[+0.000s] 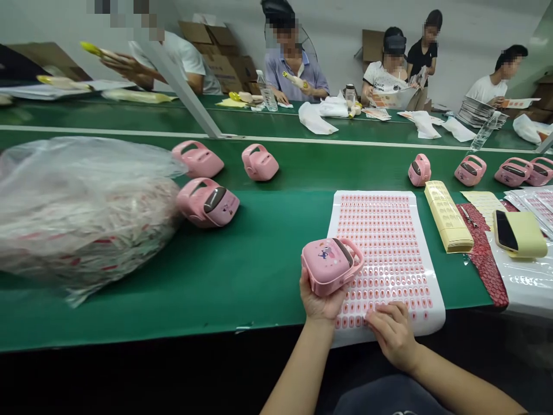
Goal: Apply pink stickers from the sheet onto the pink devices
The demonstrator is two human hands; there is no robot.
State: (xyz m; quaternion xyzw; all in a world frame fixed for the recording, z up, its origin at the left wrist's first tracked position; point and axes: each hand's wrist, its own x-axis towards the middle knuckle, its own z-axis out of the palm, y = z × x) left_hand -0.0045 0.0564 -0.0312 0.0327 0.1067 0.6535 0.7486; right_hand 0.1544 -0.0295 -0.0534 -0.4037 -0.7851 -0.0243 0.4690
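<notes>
My left hand is wrapped round the underside of a small pink plastic device with a carry handle, a dark panel and a printed cartoon picture. It holds the device over the left side of a white sheet of stickers, which carries rows of small pink-red stickers. My right hand rests at the sheet's lower rows, thumb and fingertips drawn together against the stickers. Whether a sticker sits between those fingertips is too small to tell.
A large clear plastic bag lies at the left beside other pink devices. Right of the sheet are a yellowish sticker strip, tweezers and a phone. More pink devices stand behind. Several people work across the green table.
</notes>
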